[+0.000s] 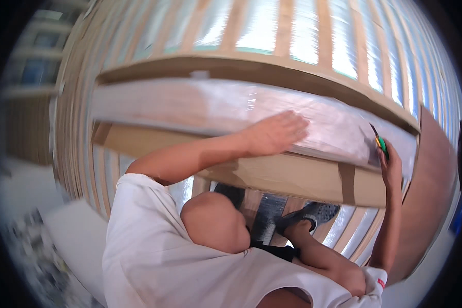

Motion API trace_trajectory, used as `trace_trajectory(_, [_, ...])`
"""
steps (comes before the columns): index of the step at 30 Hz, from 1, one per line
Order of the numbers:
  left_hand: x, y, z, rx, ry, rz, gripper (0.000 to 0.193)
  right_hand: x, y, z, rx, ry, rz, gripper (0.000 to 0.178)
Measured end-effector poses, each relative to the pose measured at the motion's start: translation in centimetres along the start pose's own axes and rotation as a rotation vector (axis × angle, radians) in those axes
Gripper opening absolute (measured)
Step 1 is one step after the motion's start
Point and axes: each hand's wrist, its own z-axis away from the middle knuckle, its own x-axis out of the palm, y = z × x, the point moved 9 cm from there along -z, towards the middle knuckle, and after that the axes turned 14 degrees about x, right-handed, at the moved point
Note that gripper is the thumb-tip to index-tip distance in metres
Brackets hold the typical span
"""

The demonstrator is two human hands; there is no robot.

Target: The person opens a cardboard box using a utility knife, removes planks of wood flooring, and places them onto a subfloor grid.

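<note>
A long bundle wrapped in clear plastic (226,105) lies across the middle of the view in an opened cardboard carton. One brown carton flap (313,179) is folded out on my side, and a far flap (272,69) runs along the other side. My left hand (282,132) rests flat on the plastic wrap, slightly blurred, its fingers stretched out. At the bundle's right end, my right hand (392,164) grips a utility knife (382,145) with a green handle and a dark blade pointing up and away from me. Whether the blade touches the plastic, I cannot tell.
Beneath the carton are rows of brown slats (285,28) alternating with shiny plastic-wrapped strips. A large cardboard sheet (434,190) leans at the right. My crouched legs and a grey clog (326,213) are close below the carton. Mixed scraps (36,251) lie at the lower left.
</note>
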Motion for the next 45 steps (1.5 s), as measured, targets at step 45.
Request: trace_trajectory(45, [-6.9, -2.5, 18.7, -0.809, 0.222, -0.18, 0.067, -6.3, 3.6, -5.1, -0.208, -0.441, 0.999, 0.051])
